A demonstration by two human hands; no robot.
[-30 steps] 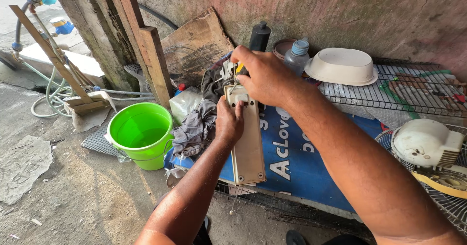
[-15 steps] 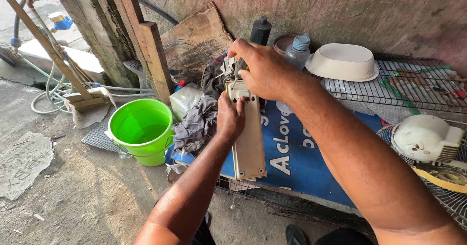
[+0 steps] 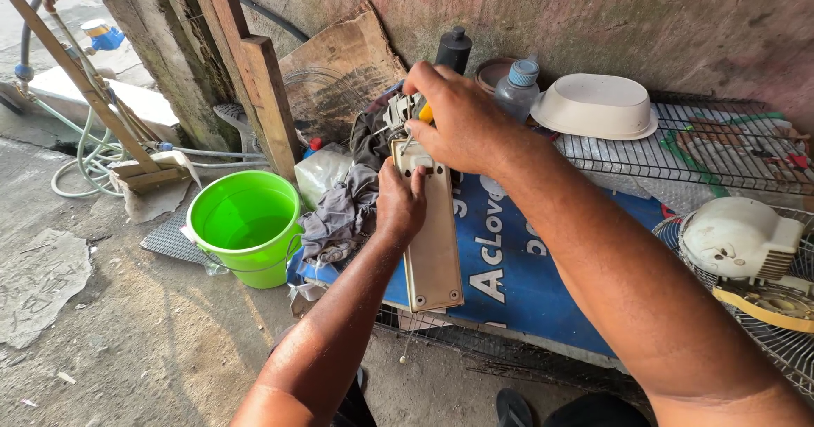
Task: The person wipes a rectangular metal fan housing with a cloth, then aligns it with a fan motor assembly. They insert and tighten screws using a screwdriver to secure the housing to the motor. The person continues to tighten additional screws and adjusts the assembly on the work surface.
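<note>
A long beige plastic casing (image 3: 432,249), flat-backed with small screw holes at its corners, lies lengthwise on a blue printed sheet (image 3: 526,283) spread over a wire rack (image 3: 721,147). The left hand (image 3: 400,206) rests on the casing's upper left edge, fingers curled together and gripping that side to steady it. The right hand (image 3: 458,117) is closed around a small tool with a yellow handle (image 3: 426,113), fingers pinching it just above the casing's top end; its thin tip seems to point into the grey wired parts (image 3: 394,113) there, though the knuckles hide the contact. A crumpled grey cloth (image 3: 339,215) lies just left of the casing, with a bright green plastic bucket (image 3: 244,223) beyond it on the concrete. Behind the hands stand a black bottle (image 3: 454,50), a clear bottle with a blue cap (image 3: 517,88) and an upturned white oval basin (image 3: 595,105).
</note>
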